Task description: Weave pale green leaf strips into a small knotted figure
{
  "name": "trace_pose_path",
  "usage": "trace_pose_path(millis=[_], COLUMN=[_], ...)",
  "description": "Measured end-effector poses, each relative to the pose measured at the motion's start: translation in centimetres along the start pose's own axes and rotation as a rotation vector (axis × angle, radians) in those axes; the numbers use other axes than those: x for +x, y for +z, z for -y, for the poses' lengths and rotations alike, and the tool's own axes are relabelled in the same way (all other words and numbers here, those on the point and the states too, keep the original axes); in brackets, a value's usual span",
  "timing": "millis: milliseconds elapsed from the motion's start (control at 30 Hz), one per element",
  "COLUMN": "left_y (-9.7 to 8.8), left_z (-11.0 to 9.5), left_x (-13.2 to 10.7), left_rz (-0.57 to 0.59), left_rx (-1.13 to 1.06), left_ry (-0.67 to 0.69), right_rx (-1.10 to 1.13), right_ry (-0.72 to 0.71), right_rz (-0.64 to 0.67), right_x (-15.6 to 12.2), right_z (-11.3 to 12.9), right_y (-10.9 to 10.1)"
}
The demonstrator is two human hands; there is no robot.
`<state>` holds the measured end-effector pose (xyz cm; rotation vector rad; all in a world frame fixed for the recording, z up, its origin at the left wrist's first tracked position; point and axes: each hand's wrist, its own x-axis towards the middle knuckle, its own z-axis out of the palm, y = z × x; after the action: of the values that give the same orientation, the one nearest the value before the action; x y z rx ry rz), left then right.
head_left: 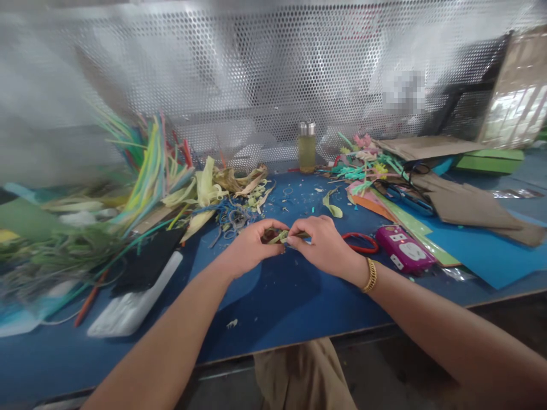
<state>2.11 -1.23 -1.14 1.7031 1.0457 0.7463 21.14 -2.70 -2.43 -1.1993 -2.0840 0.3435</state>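
Note:
Near the middle of the blue table (239, 296), my left hand (250, 250) is closed round a small greenish-brown strip of leaf or husk (277, 236). My right hand (322, 246), a gold bracelet at its wrist, pinches the same strip from the other side, fingertips almost touching the left ones. Parts of the strip are hidden by the fingers. Just right of my right hand lies a red loop (361, 243), perhaps a scissor handle, beside a purple power socket block (405, 250). A loose green leaf piece (331, 204) rests beyond the hands.
Blue shreds (234, 216), dried husks (209, 185) and coloured strips (149, 171) pile up at left, by a white box-like object (137, 302). At back stands a bottle of yellowish liquid (306, 149) before a perforated metal screen (273, 68). Cardboard (465, 202) and blue paper (491, 250) lie right.

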Motion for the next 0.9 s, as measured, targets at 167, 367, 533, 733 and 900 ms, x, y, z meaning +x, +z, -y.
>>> trace_pose_path(millis=[167, 367, 533, 733, 900], left_y=[0.3, 0.6, 0.6, 0.7, 0.7], left_z=[0.0, 0.2, 0.4, 0.3, 0.1], left_x=[0.1, 0.1, 0.3, 0.5, 0.6], left_rz=[0.015, -0.035, -0.086, -0.183, -0.266], left_rx=[-0.06, -0.147, -0.23, -0.507, -0.772], left_ry=[0.002, 0.0, -0.023, -0.041, -0.088], right_rx=[0.018, 0.046, 0.174, 0.896, 1.23], right_ry=[0.021, 0.012, 0.029, 0.257, 0.329], right_rz=[-0.009, -0.024, -0.015, 0.096, 0.163], right_x=[0.0, 0.1, 0.2, 0.5, 0.9], right_z=[-0.1, -0.2, -0.1, 0.1, -0.4], right_y=[0.0, -0.3, -0.7, -1.2, -1.3])
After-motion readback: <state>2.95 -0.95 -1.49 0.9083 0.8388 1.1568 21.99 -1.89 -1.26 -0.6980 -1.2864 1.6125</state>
